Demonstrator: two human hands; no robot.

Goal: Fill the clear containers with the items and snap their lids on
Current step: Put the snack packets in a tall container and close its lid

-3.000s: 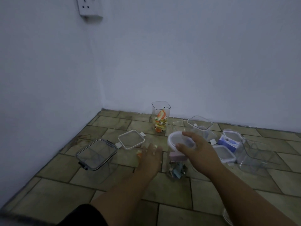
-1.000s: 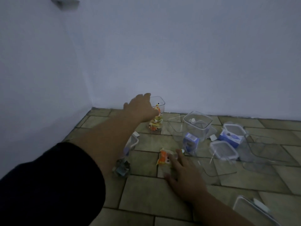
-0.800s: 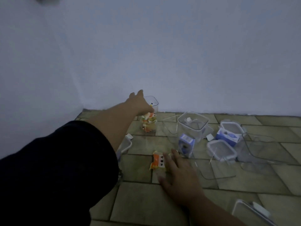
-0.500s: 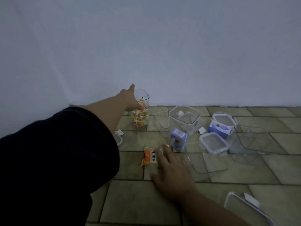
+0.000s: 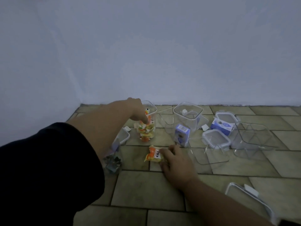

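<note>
A tall clear container [image 5: 147, 128] stands on the tiled floor near the wall, half full of orange and yellow packets. My left hand [image 5: 136, 110] reaches into its open top, fingers pointing down among the packets. My right hand [image 5: 175, 160] rests on the floor with its fingertips on an orange and yellow packet [image 5: 154, 154]. A second open clear container [image 5: 188, 115] stands to the right, with a small blue box [image 5: 182, 135] in front of it. Whether the left fingers hold a packet is hidden.
A lidded small tub [image 5: 215, 141], a blue box [image 5: 222, 126], a large open clear tub [image 5: 251, 137] and a flat clear lid [image 5: 211, 155] lie at the right. Another lid [image 5: 249, 201] lies near my right forearm. Foil-wrapped items [image 5: 113, 162] sit under my left arm.
My left hand has tipped from above the tall container's rim down into its opening. My right hand has stayed on the orange packet on the floor.
</note>
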